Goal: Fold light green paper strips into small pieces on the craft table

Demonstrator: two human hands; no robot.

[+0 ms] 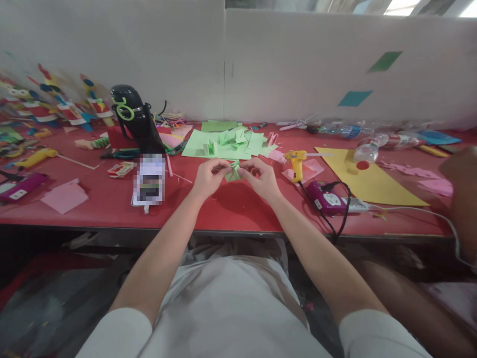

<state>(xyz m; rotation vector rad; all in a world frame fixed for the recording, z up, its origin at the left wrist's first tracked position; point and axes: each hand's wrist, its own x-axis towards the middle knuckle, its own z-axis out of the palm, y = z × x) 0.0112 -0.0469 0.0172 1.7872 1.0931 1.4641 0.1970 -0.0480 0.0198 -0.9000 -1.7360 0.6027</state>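
Note:
Between my two hands, a small piece of folded light green paper (pixel 233 172) is held just above the red table. My left hand (pixel 210 175) pinches its left side with thumb and fingertips. On its right side, my right hand (pixel 261 175) pinches it in the same way. Right behind the hands lie light green paper sheets (pixel 192 143) with several folded green pieces (pixel 235 137) on them. A yellow glue gun (pixel 297 164) stands to the right of my right hand, near pink paper (pixel 313 170).
Left of my arms are a phone (pixel 149 181) and a black bottle (pixel 132 117). A purple power box (pixel 328 198) with cables, yellow paper (pixel 376 179) and plastic bottles (pixel 367 151) occupy the right. Another person's arm (pixel 464 194) shows at the right edge. Paper crafts (pixel 70 107) stand far left.

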